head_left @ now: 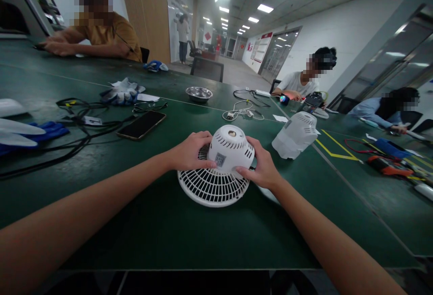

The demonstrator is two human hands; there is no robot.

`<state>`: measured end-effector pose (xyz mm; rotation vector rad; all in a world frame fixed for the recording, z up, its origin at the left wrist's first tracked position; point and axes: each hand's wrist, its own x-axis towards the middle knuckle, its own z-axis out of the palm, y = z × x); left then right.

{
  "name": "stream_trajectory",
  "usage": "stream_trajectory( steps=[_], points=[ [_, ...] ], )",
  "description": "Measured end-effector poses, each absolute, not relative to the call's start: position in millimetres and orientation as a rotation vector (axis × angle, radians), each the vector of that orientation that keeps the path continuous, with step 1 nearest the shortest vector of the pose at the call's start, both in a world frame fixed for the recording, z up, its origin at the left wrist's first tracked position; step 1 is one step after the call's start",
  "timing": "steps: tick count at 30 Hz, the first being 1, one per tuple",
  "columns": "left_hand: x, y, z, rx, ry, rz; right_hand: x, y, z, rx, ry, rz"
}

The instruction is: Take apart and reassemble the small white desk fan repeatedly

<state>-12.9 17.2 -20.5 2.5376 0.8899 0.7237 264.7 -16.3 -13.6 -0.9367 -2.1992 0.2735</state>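
Observation:
A white fan motor housing point(232, 148) with slotted vents and a small label sits over a round white fan grille point(214, 191) on the green table. Around its left side curl the fingers of my left hand point(192, 151), thumb along the lower front. My right hand point(260, 164) grips the opposite side, thumb near the bottom edge. Part of the grille is hidden behind the housing. Under my right wrist, a pale curved piece point(269, 194) shows in part. To the right stands another white vented housing point(295, 136), apart from my hands.
A phone point(142, 125), black cables point(84, 139) and gloves point(123, 91) lie left. Farther back are a metal bowl point(199, 94) and a white cable point(241, 112). An orange-and-black device point(389, 166) lies right. Other people sit around the table point(189, 245).

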Motion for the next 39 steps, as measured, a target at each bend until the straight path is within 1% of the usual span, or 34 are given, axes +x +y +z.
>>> stream_trajectory(
  steps=[5, 19, 29, 35, 39],
  points=[
    [-14.7, 19.5, -23.5, 2.552, 0.889, 0.727, 262.5, -19.9, -11.4, -0.982, -2.225, 0.246],
    [-9.0, 11.9, -14.7, 2.507, 0.994, 0.675, 259.4, -16.9, -16.8, -1.044, -2.105, 0.460],
    [-9.4, 12.0, -15.7, 2.517, 1.017, 0.679, 260.3, -17.0, -14.3, -1.047, -2.141, 0.456],
    [-10.9, 14.2, -17.7, 2.575, 0.942, 0.657, 260.6, -15.4, -14.4, -1.017, -2.166, 0.402],
    [-9.3, 12.4, -16.0, 2.565, 1.002, 0.672, 260.7, -14.6, -15.8, -1.020, -2.165, 0.388]
  ],
)
